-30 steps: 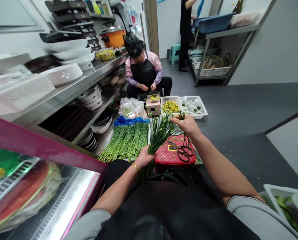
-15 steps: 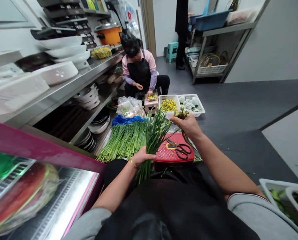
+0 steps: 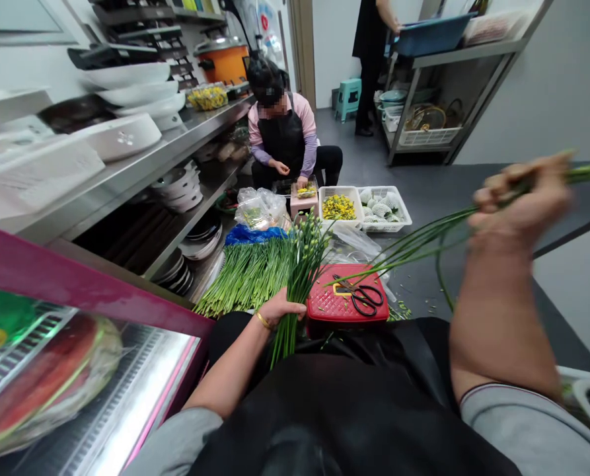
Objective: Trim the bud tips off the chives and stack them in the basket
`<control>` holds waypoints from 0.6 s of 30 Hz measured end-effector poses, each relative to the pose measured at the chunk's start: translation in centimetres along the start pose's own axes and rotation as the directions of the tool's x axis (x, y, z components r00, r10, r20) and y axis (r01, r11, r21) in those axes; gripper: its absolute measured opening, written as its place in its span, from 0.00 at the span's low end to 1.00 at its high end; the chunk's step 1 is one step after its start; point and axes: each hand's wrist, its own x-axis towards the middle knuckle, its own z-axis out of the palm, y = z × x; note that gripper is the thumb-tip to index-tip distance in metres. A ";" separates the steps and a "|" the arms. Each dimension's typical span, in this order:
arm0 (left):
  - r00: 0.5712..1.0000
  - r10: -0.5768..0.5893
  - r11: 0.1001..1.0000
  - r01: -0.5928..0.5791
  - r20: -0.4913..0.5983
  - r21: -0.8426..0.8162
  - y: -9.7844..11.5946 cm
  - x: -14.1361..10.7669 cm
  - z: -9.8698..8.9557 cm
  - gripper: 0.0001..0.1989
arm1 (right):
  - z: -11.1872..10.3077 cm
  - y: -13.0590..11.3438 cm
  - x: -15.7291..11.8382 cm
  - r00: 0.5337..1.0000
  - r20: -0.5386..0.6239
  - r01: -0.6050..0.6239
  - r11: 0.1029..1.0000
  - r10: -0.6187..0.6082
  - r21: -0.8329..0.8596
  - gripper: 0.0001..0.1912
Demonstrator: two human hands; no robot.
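Note:
My left hand (image 3: pixel 282 309) is closed round an upright bunch of green flower stems (image 3: pixel 302 264) with pale buds on top. Out to the right, my right hand (image 3: pixel 527 192), slightly blurred, is raised and closed on a few long green stems (image 3: pixel 423 231); their cut ends point left over a red box (image 3: pixel 329 301). Black-handled scissors (image 3: pixel 367 297) lie on the box's lid. Left of my left hand, many more stems (image 3: pixel 252 271) lie side by side, with blue plastic at their far end.
A seated person (image 3: pixel 285 132) works by a basket of yellow flowers (image 3: pixel 339 207) and a basket of net-wrapped items (image 3: pixel 384 208). Metal shelving (image 3: pixel 141 165) with dishes runs along the left. A white basket (image 3: pixel 587 396) stands low at the right.
My right hand has swung right and up, away from the bunch, drawing long stems with it. My left hand keeps its hold. The view has shifted slightly.

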 end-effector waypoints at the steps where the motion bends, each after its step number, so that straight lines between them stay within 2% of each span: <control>1: 1.000 -0.004 1.000 0.004 -0.002 -0.018 -0.1 0.1 -0.2 0.26 | -1.3 -1.2 1.5 0.999 -0.006 0.033 0.999 -0.033 0.000 0.25; 3: 1.000 -0.005 1.000 0.004 -0.024 -0.026 -0.3 0.2 -0.4 0.27 | -2.7 -2.7 3.0 0.998 0.058 0.024 0.999 -0.022 -0.033 0.26; 5: 0.998 0.005 1.000 -0.005 -0.070 0.004 -0.3 0.5 -0.2 0.26 | -2.2 -2.6 2.0 0.981 0.161 -0.097 0.992 0.110 -0.083 0.26; 6: 0.996 0.010 1.000 -0.008 -0.088 0.026 -0.1 0.6 0.0 0.26 | -1.2 -1.9 0.5 0.954 0.212 -0.193 0.975 0.213 -0.113 0.26; 7: 0.995 0.016 0.999 -0.011 -0.100 0.050 0.0 0.6 0.2 0.25 | 0.1 -0.8 -1.3 0.914 0.240 -0.299 0.942 0.328 -0.150 0.27; 9: 0.994 0.025 0.995 -0.015 -0.109 0.098 0.5 0.7 0.8 0.22 | 3.1 1.9 -5.5 0.772 0.313 -0.492 0.832 0.554 -0.258 0.28; 11: 0.995 0.029 0.991 -0.016 -0.098 0.131 0.8 0.6 1.4 0.22 | 5.9 4.5 -9.3 0.617 0.397 -0.585 0.733 0.680 -0.348 0.28; 12: 0.995 0.029 0.990 -0.016 -0.092 0.143 1.0 0.5 1.5 0.21 | 7.0 5.4 -10.7 0.573 0.429 -0.595 0.715 0.698 -0.369 0.28; 13: 0.996 0.027 0.988 -0.013 -0.085 0.154 1.1 0.3 1.6 0.21 | 7.8 6.0 -11.5 0.568 0.446 -0.589 0.720 0.691 -0.366 0.27; 14: 0.997 0.024 0.986 -0.011 -0.078 0.164 1.1 0.2 1.6 0.21 | 8.3 6.3 -11.7 0.597 0.448 -0.570 0.745 0.665 -0.346 0.26; 16: 0.998 0.020 0.985 -0.010 -0.054 0.173 1.0 -0.1 1.3 0.21 | 8.1 5.8 -10.1 0.735 0.392 -0.484 0.832 0.554 -0.269 0.24; 17: 0.999 0.019 0.986 -0.011 -0.041 0.168 1.0 -0.3 1.1 0.21 | 7.3 5.1 -8.3 0.816 0.334 -0.418 0.880 0.472 -0.223 0.23; 18: 0.999 0.018 0.988 -0.013 -0.027 0.157 0.8 -0.5 0.7 0.21 | 6.1 4.3 -6.0 0.875 0.282 -0.349 0.917 0.393 -0.195 0.23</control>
